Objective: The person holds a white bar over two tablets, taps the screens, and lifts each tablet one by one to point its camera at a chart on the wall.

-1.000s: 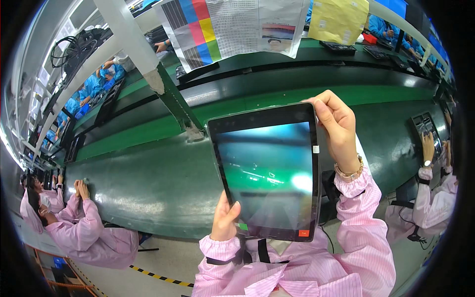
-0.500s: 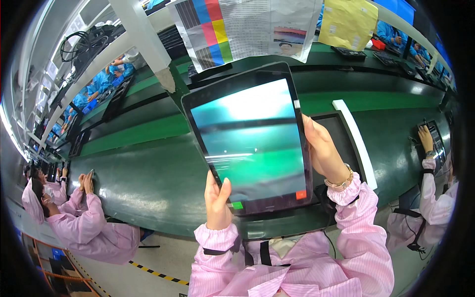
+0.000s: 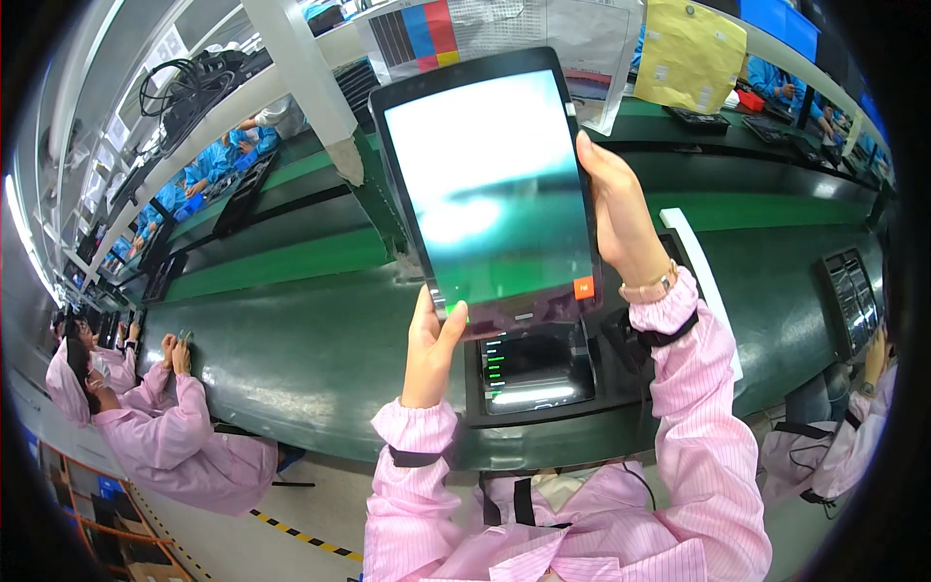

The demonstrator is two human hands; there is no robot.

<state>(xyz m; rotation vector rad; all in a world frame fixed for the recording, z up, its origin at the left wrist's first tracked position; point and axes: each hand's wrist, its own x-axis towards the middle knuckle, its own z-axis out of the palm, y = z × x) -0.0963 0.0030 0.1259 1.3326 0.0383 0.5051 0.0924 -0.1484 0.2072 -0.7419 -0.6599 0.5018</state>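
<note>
A black tablet (image 3: 504, 204) with a lit screen is held up over the bench, tilted slightly. The screen carries bright reflections and small green and orange squares along its lower edge. My left hand (image 3: 433, 344) grips the lower left corner, its thumb on the front by the green square. My right hand (image 3: 624, 213) wraps round the right edge, with a watch on that wrist. Beneath the raised tablet, a second tablet (image 3: 539, 373) with green marks on its dark screen lies in a black tray (image 3: 475, 388).
A white strip (image 3: 700, 281) stands along the tray's right. Printed sheets (image 3: 495, 29) and a yellow sheet (image 3: 690, 53) hang ahead by a white post (image 3: 310, 87). Co-workers in pink sit left (image 3: 165, 427) and right (image 3: 824, 436). A black tray (image 3: 853, 301) lies on the green bench (image 3: 291, 339) at right.
Both my hands have raised the tablet up and away from me, uncovering the second tablet below. At the right, a co-worker's hand has drawn back from the tray there.
</note>
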